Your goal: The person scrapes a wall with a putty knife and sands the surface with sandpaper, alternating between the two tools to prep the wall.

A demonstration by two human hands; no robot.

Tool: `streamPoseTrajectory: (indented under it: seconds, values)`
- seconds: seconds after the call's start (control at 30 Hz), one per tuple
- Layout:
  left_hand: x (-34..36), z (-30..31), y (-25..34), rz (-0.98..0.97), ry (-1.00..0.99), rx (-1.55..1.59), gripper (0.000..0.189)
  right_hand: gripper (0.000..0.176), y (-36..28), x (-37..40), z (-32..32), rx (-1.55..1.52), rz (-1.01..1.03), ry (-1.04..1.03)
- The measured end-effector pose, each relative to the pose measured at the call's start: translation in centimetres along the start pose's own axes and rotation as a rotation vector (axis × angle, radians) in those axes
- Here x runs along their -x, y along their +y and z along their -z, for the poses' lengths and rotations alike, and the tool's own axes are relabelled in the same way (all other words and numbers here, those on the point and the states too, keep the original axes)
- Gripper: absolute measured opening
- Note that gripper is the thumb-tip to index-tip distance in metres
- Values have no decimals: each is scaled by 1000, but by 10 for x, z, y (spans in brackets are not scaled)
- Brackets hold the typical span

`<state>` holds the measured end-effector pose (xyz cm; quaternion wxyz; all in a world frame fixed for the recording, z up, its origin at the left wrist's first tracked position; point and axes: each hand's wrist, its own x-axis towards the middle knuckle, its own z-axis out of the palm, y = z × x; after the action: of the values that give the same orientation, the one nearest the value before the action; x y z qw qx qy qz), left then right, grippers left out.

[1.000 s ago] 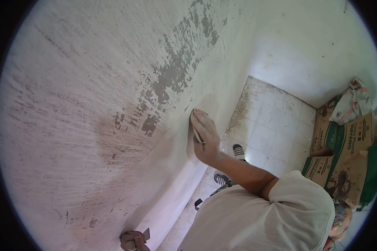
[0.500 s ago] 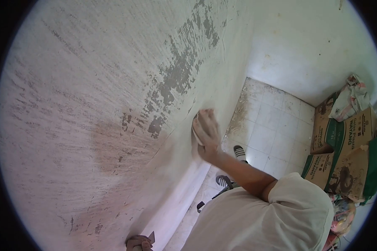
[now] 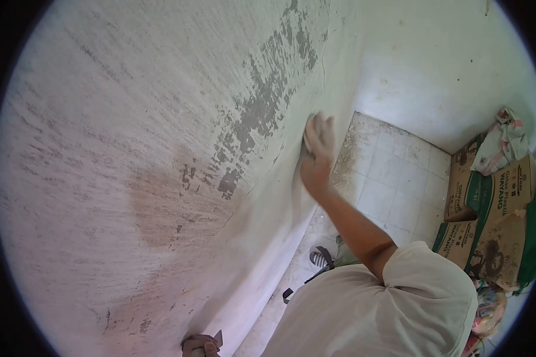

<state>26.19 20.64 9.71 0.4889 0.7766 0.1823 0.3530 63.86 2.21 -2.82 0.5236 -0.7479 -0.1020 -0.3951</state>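
My right hand (image 3: 320,144) is pressed against the pale, scraped wall (image 3: 161,107), right of its grey bare patches. Its fingers are bent together and slightly blurred; something thin and pale seems to lie under them against the wall, too hidden to name. At the bottom edge, my left hand (image 3: 200,346) is closed around a scraper (image 3: 219,338), whose flat pointed blade sticks out beside the fingers, close to the lower wall.
Tiled floor (image 3: 393,172) with dirt along the wall lies below. Cardboard boxes (image 3: 506,190), a white sack (image 3: 501,143) and a filled plastic bag (image 3: 488,306) stand at the right. A sandalled foot (image 3: 320,257) shows near the wall base.
My right hand has moved up and to the right along the wall, and its forearm is more upright. One foot is now hidden behind the arm and clothing. My left hand has barely shifted.
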Motion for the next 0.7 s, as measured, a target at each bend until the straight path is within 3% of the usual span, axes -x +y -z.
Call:
streamPoseTrajectory:
  seconds: [0.03,0.07,0.17,0.23,0.27,0.37,0.4,0.43,0.5,0.57,0.6,0.7]
  values:
    - [-1,-1,1,-4,-1,-8,25,38,-8,5,-6,-47,3,15]
    - [-1,-1,2,-6,-3,-18,25,34,-18,24,-9,-103,240,40]
    - [-3,-1,-1,-17,-18,-6,25,26,-26,36,9,-82,433,-79]
    - [-1,1,-1,-3,-15,4,25,32,6,10,-4,-75,307,22]
    - [0,1,0,12,-6,9,25,38,0,-3,-1,-32,-11,-17]
    - [0,-1,4,25,16,3,25,42,-37,13,-5,-195,-140,-8]
    - [0,-3,5,24,21,-5,24,41,-38,38,-5,-159,77,-65]
    - [-1,-4,5,22,25,5,24,35,-39,55,-7,-326,228,-67]
    - [0,-4,5,21,34,13,23,33,-23,41,8,-191,457,-125]
    - [2,1,-3,-28,10,19,23,38,4,14,6,-64,299,-111]
    - [2,2,-5,-54,-1,28,23,50,7,0,6,-103,45,-100]
    - [0,1,3,11,-10,-22,25,60,-10,-12,3,-361,-213,-6]
